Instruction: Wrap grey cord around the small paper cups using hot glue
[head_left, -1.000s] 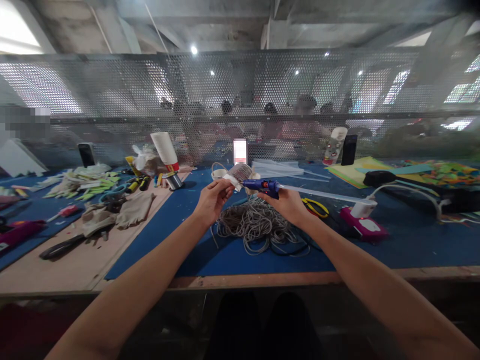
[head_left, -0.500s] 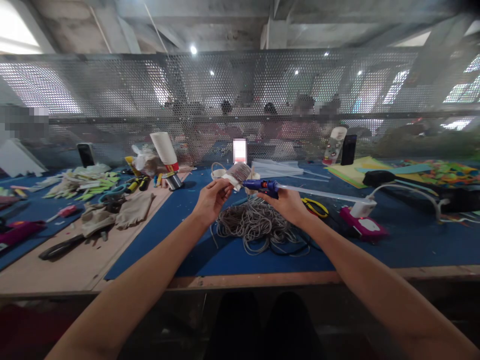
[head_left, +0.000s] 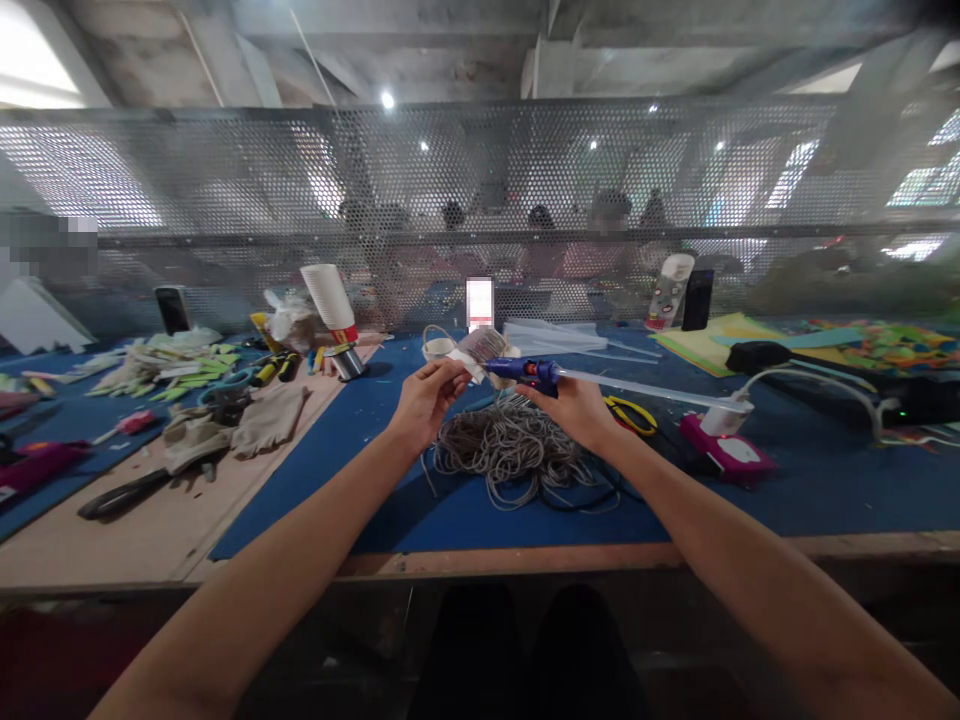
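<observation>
My left hand [head_left: 427, 398] is closed on a white paper cup [head_left: 482, 347] wound with grey-brown cord, its white rim toward my fingers. In my right hand [head_left: 579, 408] is a blue hot glue gun [head_left: 529, 373], its nozzle at the cup's rim; whether it touches I cannot tell. A long clear glue stick [head_left: 645, 388] juts out of the gun's back to the right. Beneath both hands lies a loose heap of grey cord [head_left: 517, 450] on the blue mat [head_left: 330, 500]. Just behind the cup is a small pale basket [head_left: 437, 348] with a handle.
Stacked paper cups [head_left: 328, 300] stand on a tin at the back left. Work gloves [head_left: 268, 420] and black-handled scissors [head_left: 124, 497] lie left. Yellow-handled scissors [head_left: 631, 415] and a magenta power strip [head_left: 724, 450] lie right. A perforated metal screen [head_left: 480, 180] closes off the back.
The cup has turned slightly in my left hand, and its rim sits at a different angle by the nozzle. My right hand and the glue gun have barely moved.
</observation>
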